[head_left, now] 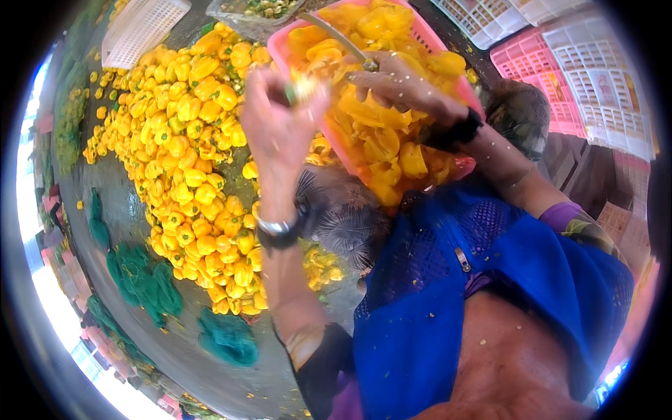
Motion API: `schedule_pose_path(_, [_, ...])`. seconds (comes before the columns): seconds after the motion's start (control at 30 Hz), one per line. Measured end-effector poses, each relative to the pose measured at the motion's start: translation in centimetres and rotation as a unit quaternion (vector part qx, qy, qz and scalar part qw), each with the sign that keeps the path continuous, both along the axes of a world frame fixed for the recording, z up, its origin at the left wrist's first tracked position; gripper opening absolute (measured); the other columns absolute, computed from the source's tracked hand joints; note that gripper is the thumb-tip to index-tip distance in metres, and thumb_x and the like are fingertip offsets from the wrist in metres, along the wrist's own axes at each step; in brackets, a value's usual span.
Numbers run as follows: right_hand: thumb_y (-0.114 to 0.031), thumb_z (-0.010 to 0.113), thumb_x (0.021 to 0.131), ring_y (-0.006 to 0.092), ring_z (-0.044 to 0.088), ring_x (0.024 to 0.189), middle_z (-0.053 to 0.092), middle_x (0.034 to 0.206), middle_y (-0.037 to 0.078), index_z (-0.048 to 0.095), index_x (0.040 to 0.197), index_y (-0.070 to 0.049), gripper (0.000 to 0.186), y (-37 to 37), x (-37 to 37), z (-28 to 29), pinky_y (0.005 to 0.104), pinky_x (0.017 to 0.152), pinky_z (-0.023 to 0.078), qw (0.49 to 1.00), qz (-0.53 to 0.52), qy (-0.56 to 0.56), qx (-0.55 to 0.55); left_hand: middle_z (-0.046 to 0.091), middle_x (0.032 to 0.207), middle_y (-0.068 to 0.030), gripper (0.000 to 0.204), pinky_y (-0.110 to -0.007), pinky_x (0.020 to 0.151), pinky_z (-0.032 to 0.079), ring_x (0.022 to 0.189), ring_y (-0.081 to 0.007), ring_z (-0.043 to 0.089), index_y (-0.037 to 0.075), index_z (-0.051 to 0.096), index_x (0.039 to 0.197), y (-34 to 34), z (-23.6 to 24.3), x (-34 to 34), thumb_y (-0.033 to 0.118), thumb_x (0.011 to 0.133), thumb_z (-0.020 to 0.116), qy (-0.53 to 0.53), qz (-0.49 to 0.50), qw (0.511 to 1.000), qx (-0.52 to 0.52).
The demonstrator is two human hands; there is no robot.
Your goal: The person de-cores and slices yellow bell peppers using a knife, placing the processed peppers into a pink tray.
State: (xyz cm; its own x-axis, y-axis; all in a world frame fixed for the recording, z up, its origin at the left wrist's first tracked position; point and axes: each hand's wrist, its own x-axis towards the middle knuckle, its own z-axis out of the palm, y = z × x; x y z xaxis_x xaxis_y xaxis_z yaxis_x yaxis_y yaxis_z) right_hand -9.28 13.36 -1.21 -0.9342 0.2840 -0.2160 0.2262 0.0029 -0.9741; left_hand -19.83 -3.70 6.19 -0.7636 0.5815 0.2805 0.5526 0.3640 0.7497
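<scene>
A broad heap of whole yellow bell peppers (185,140) lies toward ten o'clock, and a pink plastic crate (278,50) of cut yellow peppers (381,143) between twelve and one. The right hand (395,82) grasps a curved, narrow metal blade (343,40) slanting toward ten; at nine from that grip, the left hand (276,119) pinches a small, blurred, pale-and-green piece (302,88), seemingly unobstructed.

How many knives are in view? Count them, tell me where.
1: a curved knife in the right hand, over the pink basket. Others may be hidden.
</scene>
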Motion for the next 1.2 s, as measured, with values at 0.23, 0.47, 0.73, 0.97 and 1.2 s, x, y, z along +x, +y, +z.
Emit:
schedule_pose_path(0.23, [-0.034, 0.060, 0.086, 0.0059, 0.042, 0.041, 0.063, 0.075, 0.005, 0.051, 0.122, 0.000, 0.051, -0.8, -0.9, 1.7, 0.0204, 0.037, 0.032, 0.998, 0.000, -0.036, 0.042, 0.060, 0.076, -0.0125, 0.040, -0.036, 0.063, 0.044, 0.067, -0.0227, 0.055, -0.001, 0.054, 0.075, 6.4, 3.7, -15.6, 0.032, 0.069, 0.077, 0.162, 0.029, 0.975, 0.148])
schedule_pose_path(0.47, [-0.027, 0.057, 0.088, 0.0034, 0.042, 0.042, 0.062, 0.073, 0.004, 0.053, 0.123, 0.000, 0.044, -0.3, 0.4, 2.1, 0.0174, 0.039, 0.031, 0.996, 0.015, -0.089, 0.012, 0.063, 0.086, -0.0196, 0.049, -0.044, 0.070, 0.044, 0.080, -0.0332, 0.057, -0.004, 0.062, 0.082, -10.9, -17.1, -24.0, 0.043, 0.073, 0.070, 0.090, 0.244, 0.963, -0.075])
schedule_pose_path(0.73, [-0.025, 0.055, 0.090, 0.0018, 0.042, 0.042, 0.062, 0.071, 0.004, 0.054, 0.119, 0.002, 0.039, -2.1, -2.0, 1.6, 0.0161, 0.039, 0.029, 0.994, 0.010, -0.112, 0.011, 0.062, 0.108, -0.0243, 0.063, -0.042, 0.087, 0.046, 0.101, -0.0362, 0.060, -0.008, 0.058, 0.110, -37.7, -30.4, -22.7, 0.040, 0.071, 0.070, -0.111, 0.498, 0.807, -0.297])
schedule_pose_path(0.97, [-0.020, 0.054, 0.089, 0.0024, 0.041, 0.039, 0.061, 0.068, 0.005, 0.055, 0.118, 0.001, 0.036, -3.3, -3.4, 1.4, 0.0165, 0.038, 0.030, 0.985, -0.002, -0.160, 0.057, 0.059, 0.114, -0.0283, 0.072, -0.042, 0.090, 0.045, 0.107, -0.0396, 0.057, -0.011, 0.053, 0.116, -39.4, -36.2, -26.0, 0.035, 0.065, 0.073, -0.162, 0.498, 0.810, -0.266])
schedule_pose_path(1.2, [-0.016, 0.054, 0.089, 0.0026, 0.042, 0.039, 0.060, 0.067, 0.005, 0.055, 0.118, 0.001, 0.034, -4.8, -3.7, 0.9, 0.0162, 0.038, 0.030, 0.984, -0.006, -0.175, 0.037, 0.057, 0.103, -0.0108, 0.087, -0.033, 0.057, 0.042, 0.080, -0.0216, 0.054, 0.002, 0.036, 0.131, -36.8, -35.8, -23.8, 0.015, 0.059, 0.084, -0.396, 0.488, 0.774, 0.080])
